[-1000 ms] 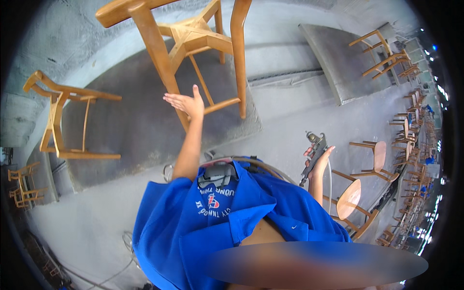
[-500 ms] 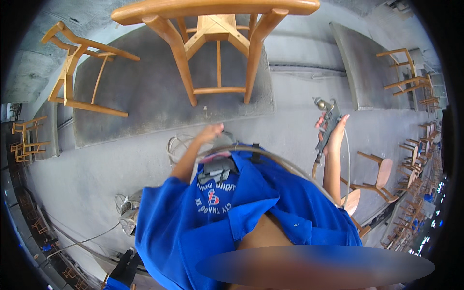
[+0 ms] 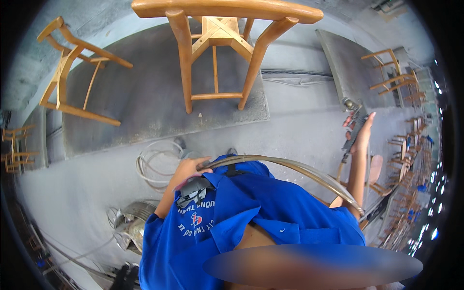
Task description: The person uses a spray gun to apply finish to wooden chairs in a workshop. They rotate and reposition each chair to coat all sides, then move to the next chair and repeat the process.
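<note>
While the right hand (image 3: pixel 363 134) holds a spray gun (image 3: pixel 356 124), the left hand (image 3: pixel 188 170) clasps partly hidden hoses (image 3: pixel 285 165).

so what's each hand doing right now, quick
Left hand: partly curled at the hose by the waist; whether it is closed on it cannot be told.
Right hand: closed, holding the spray gun.

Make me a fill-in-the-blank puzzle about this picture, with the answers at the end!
1. The person's ____ hand grips a spray gun.
2. The colour of the person's shirt is ____.
3. The nearest chair, standing on a grey platform, is made of ____.

Missing words: right; blue; wood.
</note>
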A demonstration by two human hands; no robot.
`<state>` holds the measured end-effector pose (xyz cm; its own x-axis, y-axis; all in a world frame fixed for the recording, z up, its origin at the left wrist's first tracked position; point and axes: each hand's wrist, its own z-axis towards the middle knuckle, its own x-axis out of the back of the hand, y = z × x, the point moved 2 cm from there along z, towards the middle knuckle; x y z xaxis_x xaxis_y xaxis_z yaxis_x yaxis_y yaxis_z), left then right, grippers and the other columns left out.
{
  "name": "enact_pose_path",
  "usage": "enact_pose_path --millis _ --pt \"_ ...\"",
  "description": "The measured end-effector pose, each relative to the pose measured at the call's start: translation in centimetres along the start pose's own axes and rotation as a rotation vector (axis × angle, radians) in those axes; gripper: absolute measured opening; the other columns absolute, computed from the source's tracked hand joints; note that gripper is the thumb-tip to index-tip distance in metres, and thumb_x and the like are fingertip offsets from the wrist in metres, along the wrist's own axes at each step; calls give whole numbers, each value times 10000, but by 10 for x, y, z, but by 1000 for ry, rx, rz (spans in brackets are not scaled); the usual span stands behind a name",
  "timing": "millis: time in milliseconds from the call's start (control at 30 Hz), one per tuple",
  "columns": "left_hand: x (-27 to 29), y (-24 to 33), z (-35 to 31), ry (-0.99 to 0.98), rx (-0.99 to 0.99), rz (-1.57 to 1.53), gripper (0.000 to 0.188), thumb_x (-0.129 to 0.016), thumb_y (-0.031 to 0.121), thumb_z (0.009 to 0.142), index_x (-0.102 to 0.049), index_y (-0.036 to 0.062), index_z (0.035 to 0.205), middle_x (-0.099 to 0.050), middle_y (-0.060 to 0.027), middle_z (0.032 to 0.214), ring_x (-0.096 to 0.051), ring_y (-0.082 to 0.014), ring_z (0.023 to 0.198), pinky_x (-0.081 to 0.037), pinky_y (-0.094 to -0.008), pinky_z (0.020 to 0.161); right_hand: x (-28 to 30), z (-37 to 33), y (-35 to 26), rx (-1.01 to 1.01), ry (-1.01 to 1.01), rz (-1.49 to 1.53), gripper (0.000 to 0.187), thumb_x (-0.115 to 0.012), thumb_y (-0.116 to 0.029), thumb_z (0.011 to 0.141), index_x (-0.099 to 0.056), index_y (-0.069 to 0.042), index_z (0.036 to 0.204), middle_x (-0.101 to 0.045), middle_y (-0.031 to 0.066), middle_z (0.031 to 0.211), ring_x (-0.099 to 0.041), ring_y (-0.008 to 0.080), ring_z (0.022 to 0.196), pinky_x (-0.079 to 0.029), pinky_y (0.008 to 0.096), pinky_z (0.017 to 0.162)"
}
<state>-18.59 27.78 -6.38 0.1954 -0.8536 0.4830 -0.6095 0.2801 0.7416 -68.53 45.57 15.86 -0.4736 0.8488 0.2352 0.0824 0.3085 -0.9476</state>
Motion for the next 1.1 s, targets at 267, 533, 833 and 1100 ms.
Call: enact_pose_path --millis 267,533,833,1100 --pt "86 18 18 -374 -580 -402 287 -708 282 879 -726 15 982 -684 -72 945 -625 -200 874 -482 -311 785 -32 -99 -112 359 289 -114 817 -265 -725 964 -621 -18 1166 -629 22 777 -591 74 685 -280 196 417" --pt "173 14 -37 -579 -649 -712 360 -677 327 941 -674 9 774 -582 -8 617 -523 -67 577 -397 -241 521 -160 -236 -204 492 151 -254 898 -197 -750 954 -597 14 1205 -600 31 782 -558 75 665 -285 195 400" --pt "214 -20 -69 -631 -735 -713 355 -707 342 918 -693 6 805 -595 -13 637 -542 -74 595 -420 -237 551 -253 -349 -189 572 -321 -55 1137 -119 -918 790 -520 66 1194 -548 98 760 -543 148 641 -308 191 373" --pt "218 -81 -110 -534 -550 -727 321 -764 309 871 -712 -8 863 -618 9 703 -529 -56 646 -410 -232 576 -238 -294 -71 473 239 325 1026 -76 -886 823 -545 -10 1079 -555 55 784 -585 187 734 -304 238 410"
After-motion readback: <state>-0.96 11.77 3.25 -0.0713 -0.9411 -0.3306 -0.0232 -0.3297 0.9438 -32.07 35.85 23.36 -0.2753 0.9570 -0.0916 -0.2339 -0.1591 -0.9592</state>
